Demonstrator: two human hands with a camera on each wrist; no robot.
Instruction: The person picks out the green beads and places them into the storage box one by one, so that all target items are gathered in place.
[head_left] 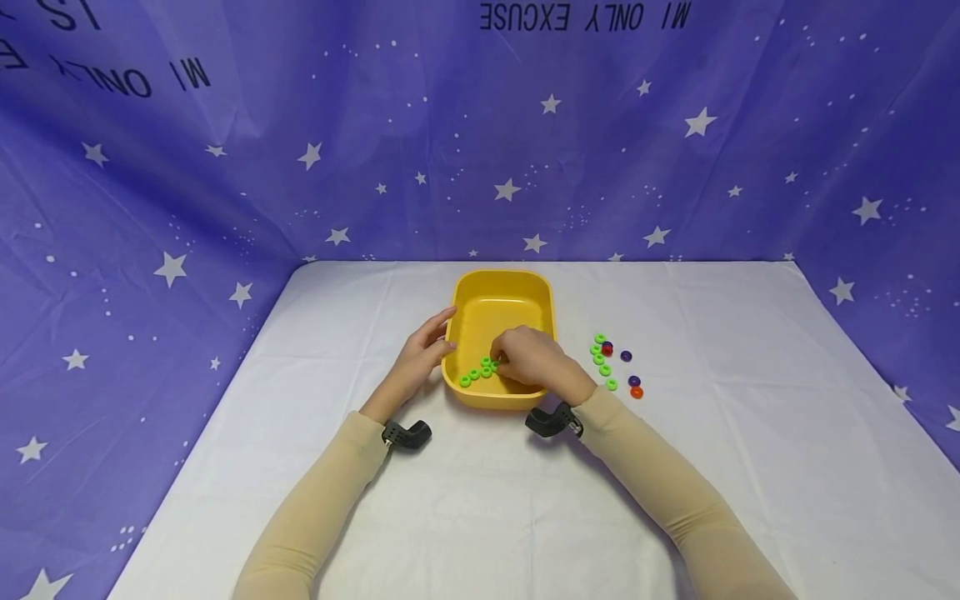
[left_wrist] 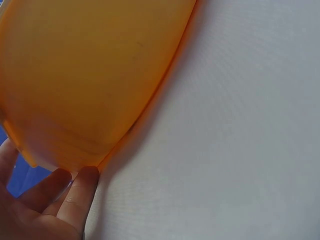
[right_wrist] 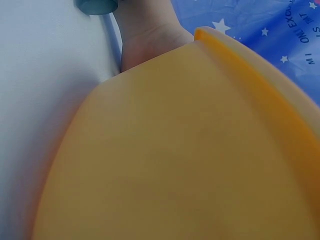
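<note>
A yellow tray [head_left: 498, 400] stands on the white-covered table. Several small green ring beads [head_left: 474, 374] lie in its near left part. My left hand [head_left: 415, 358] rests against the tray's left side with fairly straight fingers; the left wrist view shows fingertips [left_wrist: 89, 172] touching the outer wall. Reaching over the right rim, my right hand [head_left: 534, 357] has its fingers curled down and pinches a green ring bead [head_left: 495, 366] beside the others. Its fingertips are partly hidden in the head view; in the right wrist view the tray wall [right_wrist: 165, 145] hides them.
Right of the tray lies a loose group of several green beads [head_left: 605, 370], with purple beads [head_left: 626, 356] and red-orange beads [head_left: 637, 392] among them. Behind the table hangs a purple curtain [head_left: 450, 167] with white stars. Each wrist wears a black camera mount [head_left: 551, 421].
</note>
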